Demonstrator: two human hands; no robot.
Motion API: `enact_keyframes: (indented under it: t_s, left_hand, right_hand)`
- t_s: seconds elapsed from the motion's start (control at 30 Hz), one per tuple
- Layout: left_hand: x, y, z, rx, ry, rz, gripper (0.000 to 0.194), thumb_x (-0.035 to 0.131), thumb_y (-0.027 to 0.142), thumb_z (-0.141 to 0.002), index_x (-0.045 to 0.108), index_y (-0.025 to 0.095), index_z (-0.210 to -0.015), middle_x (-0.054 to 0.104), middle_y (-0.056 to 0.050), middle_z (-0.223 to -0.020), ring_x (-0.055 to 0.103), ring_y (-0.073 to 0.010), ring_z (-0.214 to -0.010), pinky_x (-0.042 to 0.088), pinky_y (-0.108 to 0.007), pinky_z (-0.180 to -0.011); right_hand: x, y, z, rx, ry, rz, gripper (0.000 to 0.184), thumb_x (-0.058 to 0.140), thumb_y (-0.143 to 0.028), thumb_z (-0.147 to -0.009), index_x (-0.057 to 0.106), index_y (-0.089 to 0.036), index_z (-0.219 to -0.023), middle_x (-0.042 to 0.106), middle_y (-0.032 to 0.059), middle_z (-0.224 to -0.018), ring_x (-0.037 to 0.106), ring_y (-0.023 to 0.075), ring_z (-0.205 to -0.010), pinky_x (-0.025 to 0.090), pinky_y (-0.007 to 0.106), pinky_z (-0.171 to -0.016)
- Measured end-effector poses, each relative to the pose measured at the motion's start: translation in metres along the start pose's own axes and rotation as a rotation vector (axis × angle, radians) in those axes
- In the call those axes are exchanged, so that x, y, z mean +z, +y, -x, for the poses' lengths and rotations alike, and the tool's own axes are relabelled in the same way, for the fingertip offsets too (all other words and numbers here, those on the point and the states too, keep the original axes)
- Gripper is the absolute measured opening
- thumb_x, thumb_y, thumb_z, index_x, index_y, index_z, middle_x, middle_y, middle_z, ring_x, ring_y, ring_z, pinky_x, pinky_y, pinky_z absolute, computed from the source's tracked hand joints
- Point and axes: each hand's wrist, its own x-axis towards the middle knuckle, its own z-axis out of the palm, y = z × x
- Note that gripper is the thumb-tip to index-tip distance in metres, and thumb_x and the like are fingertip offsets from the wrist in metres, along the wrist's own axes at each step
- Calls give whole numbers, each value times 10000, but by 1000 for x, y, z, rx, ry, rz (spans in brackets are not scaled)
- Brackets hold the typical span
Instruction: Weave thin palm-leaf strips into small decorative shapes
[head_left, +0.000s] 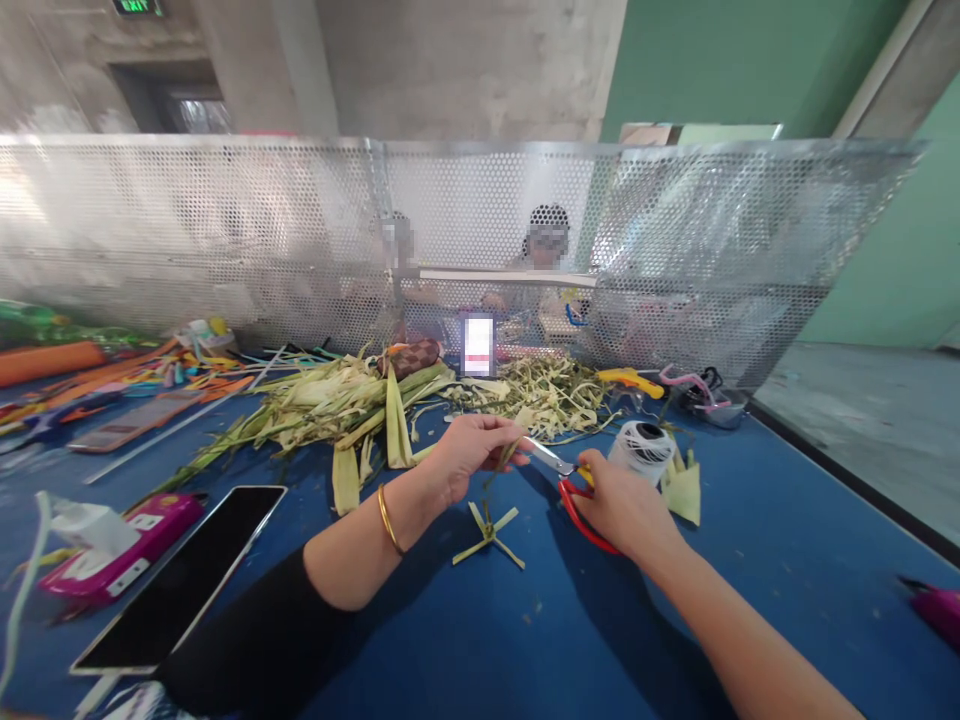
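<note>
Between the pinched fingertips of my left hand (469, 455) is a thin dried leaf strip (510, 453). Below that hand shows a small cross of leaf strips (489, 532) with several arms; a thin stem runs up from it toward my fingers. My right hand (630, 505) grips a pair of scissors (552, 459) with red and yellow handles. Their blades point left, and the tips reach the strip at my left fingertips. Whether the blades are fully closed is hard to see. Just beyond my right hand stands a spool of white thread (641, 450).
Heaps of pale leaf strips (322, 400) and shredded leaf (555, 395) lie ahead, before a perforated metal screen (300, 230). At left are a phone (184, 580) and a magenta power strip (142, 550). A yellow-handled tool (631, 381) lies far right. Two people sit behind the screen.
</note>
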Motion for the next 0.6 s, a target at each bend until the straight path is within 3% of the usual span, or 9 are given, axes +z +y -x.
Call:
enact_keyframes:
  t_s: [0.17, 0.27, 0.37, 0.47, 0.53, 0.6]
  left_hand:
    - [6, 3, 16, -39, -87, 72, 114, 658, 234, -750, 610, 160, -678, 725, -76, -806, 670, -141, -662, 479, -245, -619]
    - [9, 2, 27, -35, -20, 136, 107, 680, 209, -722, 602, 157, -669, 709, -58, -795, 656, -137, -676, 471, -229, -572]
    - [12, -5, 38, -19, 83, 209, 115, 694, 183, -687, 595, 155, -635, 627, -1, -632, 582, -104, -564, 450, -221, -511]
    - [14, -17, 45, -9, 128, 235, 137, 705, 194, -666, 591, 142, -610, 551, 24, -550, 504, -78, -487, 415, -213, -473]
    - [17, -24, 48, 1, 145, 224, 155, 717, 206, -646, 588, 135, -599, 543, 24, -548, 486, -68, -481, 390, -201, -462]
    - [19, -30, 49, 16, 159, 207, 160, 720, 208, -635, 586, 132, -591, 530, 32, -539, 463, -56, -473, 367, -190, -456]
  right_hand:
    - [8, 3, 1, -152, -42, 112, 205, 525, -242, -838, 607, -187, -1018, 666, 91, -888, 649, 232, -824, 387, 274, -617]
    - [6, 4, 2, -198, 6, 135, 136, 564, -247, -824, 643, -178, -912, 647, 93, -875, 637, 229, -827, 419, 284, -663]
    - [2, -1, 10, -337, 306, -27, 229, 560, -252, -845, 613, -176, -1055, 645, 101, -968, 632, 226, -837, 462, 308, -693]
    - [0, -15, 24, -627, 679, -222, 283, 543, -243, -877, 562, -185, -1154, 639, 106, -1011, 618, 221, -906, 482, 337, -776]
    - [0, -25, 33, -806, 771, -214, 244, 547, -187, -878, 582, -193, -1120, 648, 94, -968, 614, 204, -900, 478, 334, -788]
    - [1, -33, 40, -910, 759, -172, 207, 532, -137, -880, 612, -204, -1058, 662, 73, -933, 618, 176, -854, 475, 317, -760]
